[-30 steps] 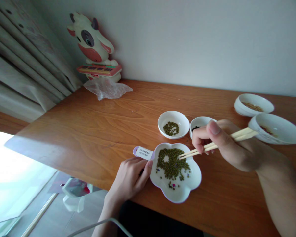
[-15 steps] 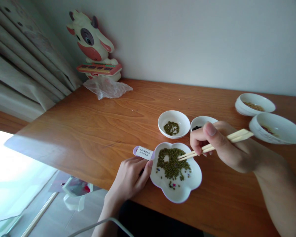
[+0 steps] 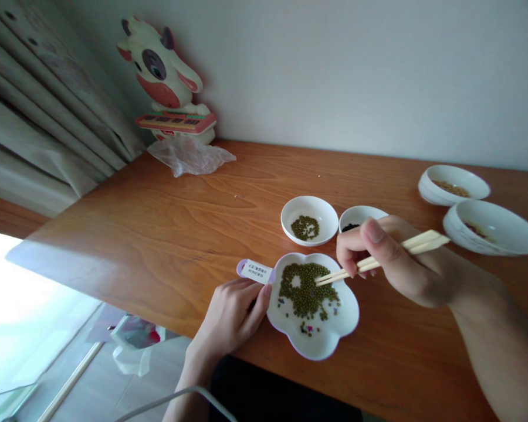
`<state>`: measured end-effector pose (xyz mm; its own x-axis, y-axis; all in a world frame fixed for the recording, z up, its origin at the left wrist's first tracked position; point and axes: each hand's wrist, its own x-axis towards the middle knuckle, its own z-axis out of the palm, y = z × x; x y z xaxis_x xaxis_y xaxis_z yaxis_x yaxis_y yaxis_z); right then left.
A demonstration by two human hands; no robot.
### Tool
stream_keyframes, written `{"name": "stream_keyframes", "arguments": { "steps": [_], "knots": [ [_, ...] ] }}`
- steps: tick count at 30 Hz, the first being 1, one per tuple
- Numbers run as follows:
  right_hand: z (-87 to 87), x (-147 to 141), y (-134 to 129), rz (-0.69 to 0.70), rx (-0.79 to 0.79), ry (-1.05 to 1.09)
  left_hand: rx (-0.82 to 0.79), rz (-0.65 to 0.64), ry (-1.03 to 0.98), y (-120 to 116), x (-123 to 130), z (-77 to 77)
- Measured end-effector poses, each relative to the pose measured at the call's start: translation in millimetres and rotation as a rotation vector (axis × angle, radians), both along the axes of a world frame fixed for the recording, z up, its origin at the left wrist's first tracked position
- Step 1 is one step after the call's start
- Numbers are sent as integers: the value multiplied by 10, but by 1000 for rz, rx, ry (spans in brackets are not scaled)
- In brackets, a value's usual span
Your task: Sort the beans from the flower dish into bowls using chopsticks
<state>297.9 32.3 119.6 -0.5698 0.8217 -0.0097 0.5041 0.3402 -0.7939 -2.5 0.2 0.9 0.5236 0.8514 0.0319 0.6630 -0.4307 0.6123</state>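
"What are the hands doing?"

"The left hand (image 3: 231,316) grasps the flower-shaped dish (image 3: 319,347) where its labelled handle (image 3: 256,272) meets the rim; some fingers are hidden. The right hand (image 3: 400,264) grips wooden chopsticks (image 3: 418,244)."

"And the step in hand?"

"I'd call it picking among the mung beans (image 3: 307,292) in that dish. The chopstick tips are close together at the pile; I can't tell whether they pinch one. Small coloured bits lie there too."

"What would a clean pinch call for?"

"A light, even squeeze, I'd judge, since round beans may slip, and a steady dish."

"What's beyond?"

"On the wooden bench (image 3: 180,234), a white bowl (image 3: 289,215) with some mung beans, and just beside it a bowl of dark beans (image 3: 371,211), partly behind the right hand. Farther right are two more bowls (image 3: 466,237) (image 3: 428,190); far left, a plastic bag (image 3: 193,157) and a cow keyboard toy (image 3: 165,79)."
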Motion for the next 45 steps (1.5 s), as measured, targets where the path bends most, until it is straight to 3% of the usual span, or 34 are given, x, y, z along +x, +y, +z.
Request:
{"name": "stream_keyframes", "arguments": {
  "steps": [45],
  "knots": [
    [25, 45, 5, -7, 17, -4, 25, 3, 14, -6, 7, 36]
  ]
}}
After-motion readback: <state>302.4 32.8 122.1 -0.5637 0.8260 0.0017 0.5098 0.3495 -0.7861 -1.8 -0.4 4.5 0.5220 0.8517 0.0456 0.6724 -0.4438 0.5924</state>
